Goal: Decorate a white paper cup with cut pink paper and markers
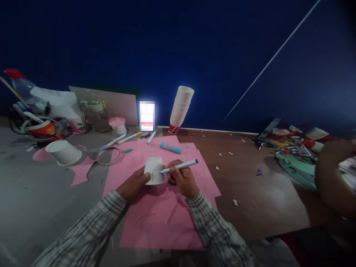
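Note:
My left hand (135,183) grips a white paper cup (154,165) by its side, thumb on the front. Thin green lines are drawn on the cup's wall. In my right hand (182,178) is a white marker with a blue end (185,164), its tip at the right side of the cup. Both hands are over overlapping pink paper sheets (164,226). A blue glue stick (170,148) lies on the paper just beyond the cup. Farther back are a white marker (151,137), a yellow marker (129,137) and a light blue marker (112,141).
A leaning stack of paper cups (182,107) stands against the dark blue wall, beside a bright phone screen (147,115). On the left are an upturned white cup (63,152), a tape ring (108,156) and a glass jar (96,116). Another person's arm (330,178) reaches in at right.

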Motion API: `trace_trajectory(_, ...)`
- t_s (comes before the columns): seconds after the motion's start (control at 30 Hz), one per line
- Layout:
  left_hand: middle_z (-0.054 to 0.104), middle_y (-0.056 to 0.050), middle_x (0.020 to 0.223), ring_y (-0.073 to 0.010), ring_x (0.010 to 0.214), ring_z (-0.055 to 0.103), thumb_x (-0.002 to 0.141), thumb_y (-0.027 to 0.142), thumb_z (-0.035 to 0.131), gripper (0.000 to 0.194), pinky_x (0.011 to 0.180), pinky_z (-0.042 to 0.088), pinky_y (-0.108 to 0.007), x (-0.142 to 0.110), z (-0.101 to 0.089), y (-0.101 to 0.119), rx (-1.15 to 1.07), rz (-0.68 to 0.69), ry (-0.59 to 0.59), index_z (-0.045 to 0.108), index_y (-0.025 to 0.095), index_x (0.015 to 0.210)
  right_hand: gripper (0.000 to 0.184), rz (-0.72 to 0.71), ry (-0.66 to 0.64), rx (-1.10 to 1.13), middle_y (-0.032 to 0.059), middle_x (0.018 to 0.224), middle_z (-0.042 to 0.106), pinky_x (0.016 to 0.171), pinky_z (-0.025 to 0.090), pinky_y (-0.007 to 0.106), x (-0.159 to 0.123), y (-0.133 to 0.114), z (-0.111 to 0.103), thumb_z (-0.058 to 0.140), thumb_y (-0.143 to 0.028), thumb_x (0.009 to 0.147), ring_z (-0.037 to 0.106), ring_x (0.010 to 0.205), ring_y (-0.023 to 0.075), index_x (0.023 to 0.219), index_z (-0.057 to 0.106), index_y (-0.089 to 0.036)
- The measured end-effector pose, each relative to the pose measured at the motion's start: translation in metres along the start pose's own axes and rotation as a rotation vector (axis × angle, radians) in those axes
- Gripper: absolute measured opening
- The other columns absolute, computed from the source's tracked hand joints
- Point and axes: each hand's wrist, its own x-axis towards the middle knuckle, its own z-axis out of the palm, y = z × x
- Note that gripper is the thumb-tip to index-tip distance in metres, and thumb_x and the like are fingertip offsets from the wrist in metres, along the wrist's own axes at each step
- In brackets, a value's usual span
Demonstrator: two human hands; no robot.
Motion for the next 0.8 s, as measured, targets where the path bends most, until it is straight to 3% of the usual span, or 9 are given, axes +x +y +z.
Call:
trace_trajectory(0.1,0.067,-0.011,0.095,-0.0207,0.082,0.056,0.079,0.056,0.062,0.054,0.075,0.042,-0.03,0.0005,-0.0007,0.0022,0.068,0.023,0.01,0.063,0.011,0.111,0.028,-0.003,0.046,0.027,-0.0061,0.053,0.047,0.038,0.029,0.019,0.0001,0.0012,0.001,0.054,-0.045,0.089,0.036,0.04,0.0064,0.084,0.056,-0.018)
trace_trajectory(0.27,0.066,-0.012,0.098,-0.0208,0.081,0.057,0.08,0.055,0.061,0.055,0.072,0.043,-0.03,-0.0005,0.0068,0.0043,-0.073,0.006,-0.043,0.059,0.012,0.116,0.029,-0.032,0.017,-0.001,-0.0043,0.054,0.05,0.042,0.032,0.021,-0.0029,-0.0005,0.0059,0.055,-0.046,0.088,0.04,0.044,0.0085,0.084,0.058,-0.018)
trace_trajectory(0.4,0.066,-0.011,0.098,-0.021,0.083,0.057,0.08,0.051,0.063,0.053,0.073,0.044,-0.03,-0.0004,0.0079,0.0022,-0.055,-0.003,-0.018,0.059,0.012,0.116,0.027,-0.032,0.078,-0.037,-0.0046,0.055,0.05,0.041,0.031,0.021,-0.0035,-0.0026,0.0069,0.053,-0.045,0.089,0.038,0.042,0.0076,0.084,0.056,-0.018)
trace_trajectory(0.8,0.064,-0.01,0.099,-0.0183,0.078,0.054,0.08,0.053,0.062,0.054,0.069,0.043,-0.028,-0.0001,0.0081,0.0019,-0.081,0.009,-0.039,0.058,0.013,0.115,0.026,-0.079,0.056,-0.093,-0.0042,0.055,0.05,0.042,0.034,0.021,-0.0043,-0.0054,0.0087,0.053,-0.042,0.09,0.041,0.044,0.0079,0.082,0.056,-0.017)
